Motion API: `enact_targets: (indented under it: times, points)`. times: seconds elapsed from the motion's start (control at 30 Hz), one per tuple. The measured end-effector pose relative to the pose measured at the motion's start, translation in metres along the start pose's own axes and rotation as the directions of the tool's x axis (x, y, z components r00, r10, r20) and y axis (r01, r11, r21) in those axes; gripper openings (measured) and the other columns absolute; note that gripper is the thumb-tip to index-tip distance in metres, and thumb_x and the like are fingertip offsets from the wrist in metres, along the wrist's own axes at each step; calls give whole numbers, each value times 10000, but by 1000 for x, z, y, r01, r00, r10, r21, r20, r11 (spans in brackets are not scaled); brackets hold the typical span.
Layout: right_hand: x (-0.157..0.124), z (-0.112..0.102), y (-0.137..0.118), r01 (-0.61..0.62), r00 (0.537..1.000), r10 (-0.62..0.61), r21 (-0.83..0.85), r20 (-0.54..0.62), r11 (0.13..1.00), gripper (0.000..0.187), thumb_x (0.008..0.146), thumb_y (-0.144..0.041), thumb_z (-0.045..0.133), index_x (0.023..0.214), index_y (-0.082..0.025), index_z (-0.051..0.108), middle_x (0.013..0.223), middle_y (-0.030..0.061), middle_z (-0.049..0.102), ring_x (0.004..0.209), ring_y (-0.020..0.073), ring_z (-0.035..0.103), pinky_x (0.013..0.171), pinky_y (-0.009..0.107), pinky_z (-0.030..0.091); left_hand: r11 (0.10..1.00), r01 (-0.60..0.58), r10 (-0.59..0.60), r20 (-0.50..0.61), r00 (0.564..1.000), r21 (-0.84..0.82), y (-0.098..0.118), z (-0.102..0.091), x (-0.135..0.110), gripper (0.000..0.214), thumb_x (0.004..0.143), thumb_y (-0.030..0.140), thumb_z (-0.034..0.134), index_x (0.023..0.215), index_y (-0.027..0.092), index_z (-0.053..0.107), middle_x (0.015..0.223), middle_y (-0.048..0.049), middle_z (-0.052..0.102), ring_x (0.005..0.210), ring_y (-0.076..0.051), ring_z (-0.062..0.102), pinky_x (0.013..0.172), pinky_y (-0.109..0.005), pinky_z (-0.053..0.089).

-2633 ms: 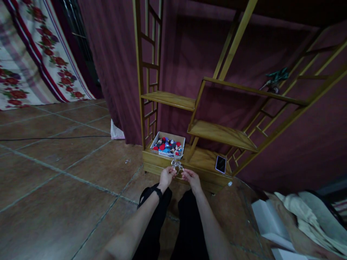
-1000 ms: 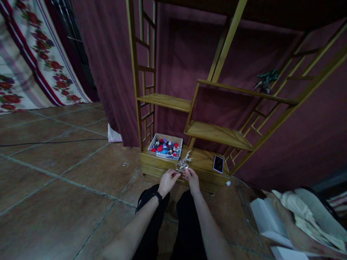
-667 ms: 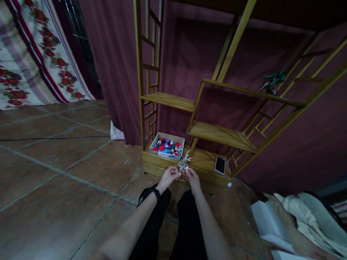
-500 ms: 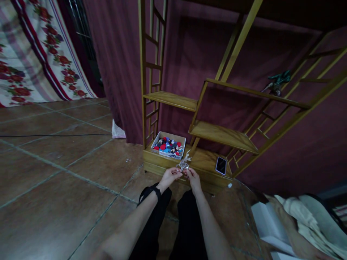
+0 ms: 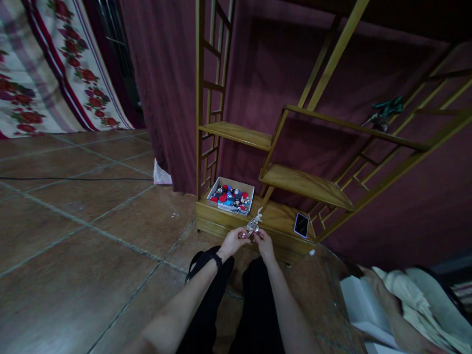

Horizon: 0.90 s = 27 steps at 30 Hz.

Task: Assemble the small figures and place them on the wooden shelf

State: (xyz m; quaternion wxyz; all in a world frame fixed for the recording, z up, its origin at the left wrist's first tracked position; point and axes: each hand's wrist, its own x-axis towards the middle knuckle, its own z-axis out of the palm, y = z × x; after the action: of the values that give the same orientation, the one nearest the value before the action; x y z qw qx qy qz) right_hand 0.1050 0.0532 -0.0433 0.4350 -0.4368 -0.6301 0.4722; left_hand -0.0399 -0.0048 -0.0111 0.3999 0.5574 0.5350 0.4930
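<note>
A clear, glass-like figurine with a branching, antler-like top (image 5: 253,225) is held in front of the low cabinet. My left hand (image 5: 233,242) is closed on its left side, with the fingertips pinched round a clear rounded part. On its right side my right hand (image 5: 264,243) grips it between thumb and fingers. Just beyond the hands, a shallow cardboard box (image 5: 236,210) full of small red, blue and black figures sits on the cabinet's lower ledge. The exact shape of the figurine is too small to make out.
The wooden display shelf (image 5: 306,186) rises ahead, with a dark-screened phone (image 5: 301,225) on its base. A green ornament (image 5: 385,114) sits higher at the right. White boxes (image 5: 365,302) and cloth (image 5: 416,300) lie at the lower right. A black cable (image 5: 81,179) crosses the tiled floor.
The figurine has tilted to the right in my hands, and its top leans further over. Both hands stay on it. The whole view has shifted slightly.
</note>
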Motion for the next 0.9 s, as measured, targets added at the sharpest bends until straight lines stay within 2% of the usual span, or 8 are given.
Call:
enact_targets:
  times: [0.2, 0.33, 0.43, 0.53, 0.67, 0.8, 0.9]
  points:
    - [1, -3, 4, -15, 1000, 14, -16, -18, 1000, 232, 681, -301, 495, 841, -184, 615, 733, 11, 639, 671, 153, 557, 595, 240, 433, 928, 19, -9, -29, 1000, 373, 18, 0, -15, 226, 676, 388, 595, 801, 202, 566, 712, 25, 591, 667, -120, 538, 609, -207, 363]
    - [1, -4, 5, -15, 1000, 15, -11, -13, 1000, 222, 667, -279, 501, 826, -178, 617, 742, 13, 643, 670, 151, 553, 618, 245, 429, 894, -31, 32, 5, 999, 447, 28, 0, -20, 284, 795, 460, 422, 868, 221, 557, 754, 2, 609, 705, -140, 566, 614, -214, 358]
    - [1, -4, 4, -20, 1000, 20, 8, -5, 1000, 228, 657, -272, 508, 832, -176, 617, 767, 16, 648, 678, 152, 558, 640, 254, 433, 867, -25, 37, -15, 999, 497, 30, 1, -22, 341, 838, 478, 316, 899, 228, 540, 753, -21, 616, 729, -168, 583, 625, -229, 353]
    - [1, -3, 3, -16, 1000, 16, 51, 1, 999, 244, 646, -252, 508, 853, -179, 615, 824, 25, 657, 752, 168, 578, 703, 277, 442, 863, -9, 35, -42, 999, 505, 30, 2, -24, 335, 824, 495, 340, 881, 226, 531, 772, -48, 624, 756, -197, 590, 647, -243, 353]
    - [2, -2, 1, -10, 1000, 12, 81, -17, 997, 281, 616, -197, 490, 865, -182, 619, 897, 32, 661, 828, 180, 590, 781, 309, 434, 911, -27, 35, -11, 999, 412, 29, 3, -27, 303, 780, 507, 429, 808, 223, 531, 791, -66, 623, 788, -217, 589, 686, -255, 359]
    - [1, -2, -1, -25, 999, 28, 101, -31, 995, 287, 601, -181, 487, 854, -178, 623, 853, 32, 670, 804, 181, 598, 774, 320, 441, 932, -33, 30, 12, 999, 362, 30, 4, -29, 312, 754, 518, 461, 757, 216, 538, 780, -70, 616, 778, -218, 584, 695, -259, 358]
    - [0, -1, -3, -40, 999, 39, 121, 8, 992, 262, 599, -186, 504, 831, -172, 624, 798, 27, 672, 773, 175, 600, 763, 314, 444, 927, -54, 46, 33, 998, 372, 31, 3, -29, 325, 746, 528, 467, 758, 214, 551, 751, -59, 611, 750, -209, 581, 665, -246, 350]
